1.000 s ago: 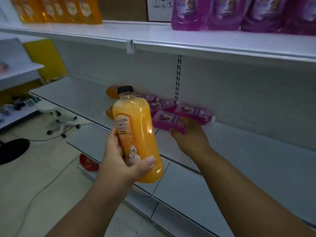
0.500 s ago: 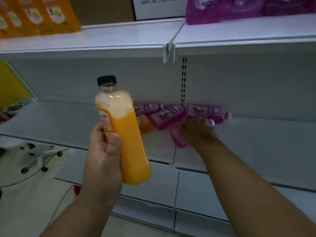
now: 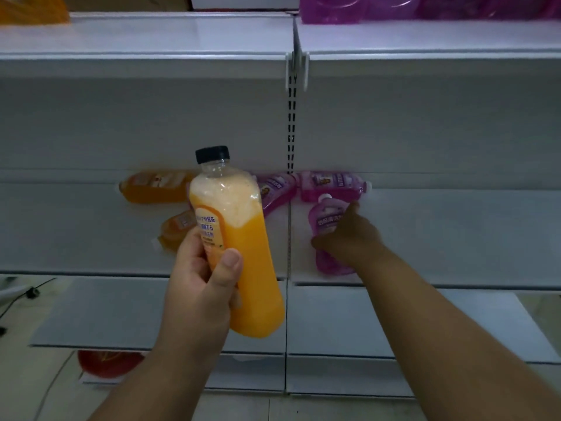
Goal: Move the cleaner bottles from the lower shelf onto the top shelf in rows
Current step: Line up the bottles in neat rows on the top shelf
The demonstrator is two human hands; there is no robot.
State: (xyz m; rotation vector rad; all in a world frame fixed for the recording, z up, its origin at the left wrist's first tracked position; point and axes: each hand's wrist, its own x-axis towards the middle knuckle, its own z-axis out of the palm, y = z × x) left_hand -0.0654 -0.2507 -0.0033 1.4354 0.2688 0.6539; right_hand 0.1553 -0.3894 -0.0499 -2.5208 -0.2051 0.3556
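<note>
My left hand (image 3: 203,287) grips an orange cleaner bottle (image 3: 243,253) with a black cap, held upright in front of the lower shelf (image 3: 76,226). My right hand (image 3: 349,235) is closed around a purple pouch (image 3: 326,220) lying on the same shelf, its white spout pointing away from me. Two more purple pouches (image 3: 331,185) lie behind it against the back panel. Two orange pouches (image 3: 154,186) lie to the left, partly hidden by the bottle. The top shelf (image 3: 182,34) above holds orange packs (image 3: 33,9) at the left and purple packs (image 3: 394,7) at the right.
A slotted upright (image 3: 291,129) splits the shelving into two bays. Two lower shelves (image 3: 394,323) jut out below the hands. A red object (image 3: 106,363) sits under the lowest shelf at the left, with cables on the floor (image 3: 27,384).
The view has swung to face the shelves squarely. My left hand has turned the orange bottle upright and foam has gathered at its top. My right hand has pulled one purple pouch toward me.
</note>
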